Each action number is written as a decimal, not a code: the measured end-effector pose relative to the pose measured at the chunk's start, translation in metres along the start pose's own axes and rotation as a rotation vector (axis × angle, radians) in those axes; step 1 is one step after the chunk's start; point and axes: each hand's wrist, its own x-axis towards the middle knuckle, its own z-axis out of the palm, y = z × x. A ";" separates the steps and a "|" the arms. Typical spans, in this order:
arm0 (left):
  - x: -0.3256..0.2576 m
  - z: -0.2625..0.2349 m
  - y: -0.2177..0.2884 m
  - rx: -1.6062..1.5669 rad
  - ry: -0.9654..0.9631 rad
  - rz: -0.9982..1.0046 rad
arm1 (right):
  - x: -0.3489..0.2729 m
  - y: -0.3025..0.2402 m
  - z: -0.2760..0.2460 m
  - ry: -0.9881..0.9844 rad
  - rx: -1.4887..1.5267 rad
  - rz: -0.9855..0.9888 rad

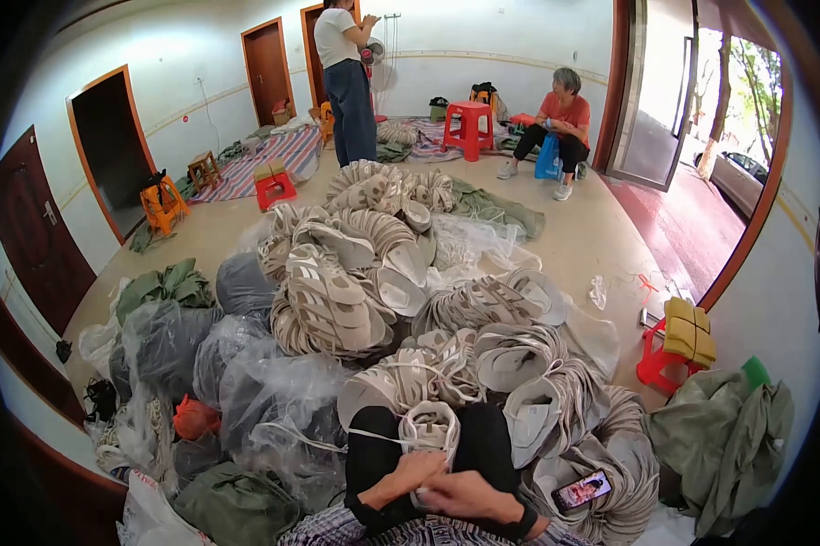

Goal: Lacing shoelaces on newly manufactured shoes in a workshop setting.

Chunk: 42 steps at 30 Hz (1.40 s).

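A beige and white shoe upper (428, 429) rests between my knees, its opening toward me. My left hand (412, 475) is closed on its near part, fingers pressed together over it. Just beside it, my right hand (469, 498) crosses in front of the upper. Its fingers are smeared by motion, so their grip does not show. A pale shoelace (301, 438) stretches from the upper out to the left, across my thigh. Nested stacks of similar shoe uppers (328, 296) lie in a heap right beyond my knees.
Plastic-wrapped dark bundles (178, 350) lie at the left. On the right, a phone (581, 490) rests on stacked uppers, near a red stool (658, 364) bearing yellow bundles. One person (344, 82) stands at the back; another person (566, 114) sits by the open door.
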 end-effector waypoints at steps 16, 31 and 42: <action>-0.052 -0.163 0.070 -0.981 -0.189 -0.088 | -0.030 0.092 0.019 0.033 -0.026 0.259; -0.110 -0.126 -0.094 -0.596 1.103 -0.676 | 0.042 0.105 0.046 0.023 -0.318 0.498; -0.049 -0.083 -0.011 -0.402 0.817 -0.758 | 0.048 0.103 0.048 0.030 0.095 0.318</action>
